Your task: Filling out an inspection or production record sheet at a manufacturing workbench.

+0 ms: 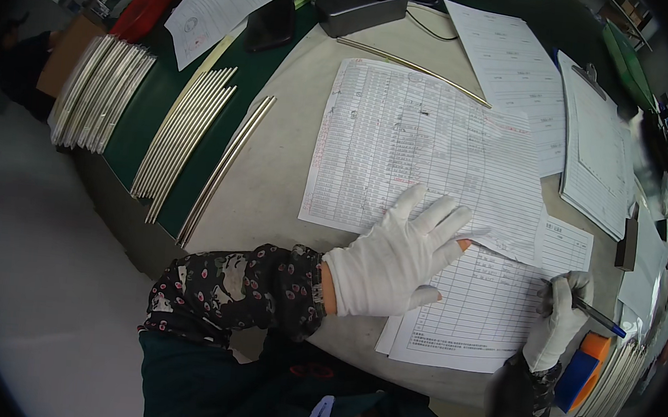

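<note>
My left hand [393, 261], in a white glove with some fingertips bare, lies spread on the papers. Its fingers rest on the lower edge of a large printed table sheet [403, 147], which curls up a little beside them. Partly under that sheet lies a ruled form [458, 331] with some filled rows near its top. My right hand [561, 320], also gloved in white, is closed around a dark pen [599, 317] over the form's right side. The pen's blue end points down to the right; its tip is near the form's upper right part.
Thin metal rods [190, 132] lie in rows at the left, beside a bundle of wrapped rods [102, 93]. One single rod [413, 71] lies above the table sheet. A black phone [271, 28] is at the back. A clipboard [597, 152] and an orange-and-blue block [583, 372] are at the right.
</note>
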Available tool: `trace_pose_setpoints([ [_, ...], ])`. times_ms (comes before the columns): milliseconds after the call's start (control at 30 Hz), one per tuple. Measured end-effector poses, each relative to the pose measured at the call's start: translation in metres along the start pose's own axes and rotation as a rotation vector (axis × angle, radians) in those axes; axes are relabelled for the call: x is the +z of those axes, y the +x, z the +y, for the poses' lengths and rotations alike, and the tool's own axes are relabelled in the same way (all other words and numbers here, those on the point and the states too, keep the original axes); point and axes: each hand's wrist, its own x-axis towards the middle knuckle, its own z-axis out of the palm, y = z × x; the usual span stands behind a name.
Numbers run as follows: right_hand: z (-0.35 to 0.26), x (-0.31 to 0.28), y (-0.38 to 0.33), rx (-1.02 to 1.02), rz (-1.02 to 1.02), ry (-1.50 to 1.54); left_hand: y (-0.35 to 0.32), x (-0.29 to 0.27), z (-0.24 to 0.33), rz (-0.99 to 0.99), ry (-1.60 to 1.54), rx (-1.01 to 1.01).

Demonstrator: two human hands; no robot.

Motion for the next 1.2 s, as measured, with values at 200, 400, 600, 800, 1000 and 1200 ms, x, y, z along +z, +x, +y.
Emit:
trace_pose_setpoints([
  [200, -0.005, 0.001, -0.009, -0.061, -0.014, -0.023, 0.006, 0.005, -0.003, 0.002, -0.012, 0.024],
  [400, -0.015, 0.021, -0.021, 0.02, -0.278, -0.114, 0.003, -0.007, 0.001, -0.038, 0.061, 0.006],
  [600, 0.003, 0.033, -0.014, -0.053, -0.376, -0.172, 0.006, -0.003, 0.001, -0.057, 0.063, -0.006],
  [800, -0.002, 0.039, -0.015, -0.076, -0.464, -0.169, 0.005, -0.003, 0.003, -0.058, 0.063, -0.014],
  [1000, -0.001, 0.039, -0.013, -0.117, -0.473, -0.216, 0.006, -0.002, 0.002, -0.056, 0.08, -0.013],
  [1200, 0.001, 0.041, -0.013, -0.123, -0.472, -0.223, 0.005, -0.002, 0.002, -0.058, 0.069, -0.02],
])
